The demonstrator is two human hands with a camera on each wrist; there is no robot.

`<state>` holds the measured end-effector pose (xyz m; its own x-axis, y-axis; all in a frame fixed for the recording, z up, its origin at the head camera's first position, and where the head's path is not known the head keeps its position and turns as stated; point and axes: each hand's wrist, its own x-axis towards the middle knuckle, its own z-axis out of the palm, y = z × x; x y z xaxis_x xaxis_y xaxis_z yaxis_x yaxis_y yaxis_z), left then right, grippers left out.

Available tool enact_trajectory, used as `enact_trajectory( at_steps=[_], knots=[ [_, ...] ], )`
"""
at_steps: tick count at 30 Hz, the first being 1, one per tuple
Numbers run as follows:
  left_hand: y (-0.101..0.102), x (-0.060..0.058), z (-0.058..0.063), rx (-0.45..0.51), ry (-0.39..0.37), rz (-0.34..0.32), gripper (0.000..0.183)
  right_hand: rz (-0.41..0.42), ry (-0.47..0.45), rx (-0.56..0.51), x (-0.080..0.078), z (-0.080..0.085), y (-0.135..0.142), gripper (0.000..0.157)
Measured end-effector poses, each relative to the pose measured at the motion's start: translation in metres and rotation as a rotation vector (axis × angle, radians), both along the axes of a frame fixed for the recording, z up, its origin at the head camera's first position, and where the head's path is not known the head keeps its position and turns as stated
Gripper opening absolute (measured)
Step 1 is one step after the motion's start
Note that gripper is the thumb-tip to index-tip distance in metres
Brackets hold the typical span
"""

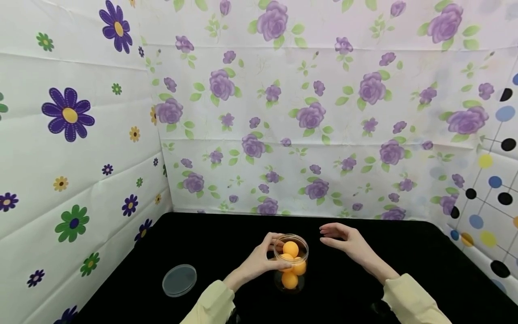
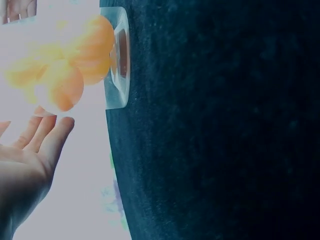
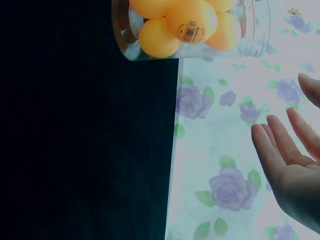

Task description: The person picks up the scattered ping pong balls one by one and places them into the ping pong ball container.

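Observation:
A clear plastic jar [image 1: 306, 252] without its lid stands upright on the black table, with several orange ping-pong balls [image 1: 290, 249] inside. My left hand [image 1: 261, 258] holds the jar near its rim, the thumb across the front and the fingers round the far side. To the right of the jar, apart from it, my right hand [image 1: 348, 240] is raised with relaxed fingers and holds nothing. Its spread fingers [image 3: 267, 150] also show in the right wrist view, where one ball [image 3: 191, 21] bears a dark printed mark.
A round clear lid [image 1: 179, 280] lies flat on the black tabletop [image 1: 226, 231], left of the jar. Behind the table hangs a white curtain [image 1: 283, 180] with purple roses. Patterned sheets [image 1: 105, 153] close off the left and right sides.

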<state>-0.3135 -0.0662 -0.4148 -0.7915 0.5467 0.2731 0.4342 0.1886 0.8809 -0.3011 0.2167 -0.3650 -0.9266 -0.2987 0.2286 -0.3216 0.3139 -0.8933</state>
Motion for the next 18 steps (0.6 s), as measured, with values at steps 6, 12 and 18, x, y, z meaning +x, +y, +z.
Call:
enact_trajectory(
  at_steps=[6,12,18],
  knots=[
    [-0.001,0.001,0.006,-0.037,0.018,-0.003,0.065,-0.014,-0.008,0.016,0.0,-0.002,0.006,0.044],
    [-0.001,0.002,0.006,-0.047,0.001,-0.015,0.067,-0.022,-0.01,0.021,0.001,-0.007,0.01,0.047],
    [-0.005,0.004,0.007,-0.063,-0.002,-0.002,0.063,-0.027,-0.022,0.02,0.001,-0.007,0.015,0.046]
  ],
)
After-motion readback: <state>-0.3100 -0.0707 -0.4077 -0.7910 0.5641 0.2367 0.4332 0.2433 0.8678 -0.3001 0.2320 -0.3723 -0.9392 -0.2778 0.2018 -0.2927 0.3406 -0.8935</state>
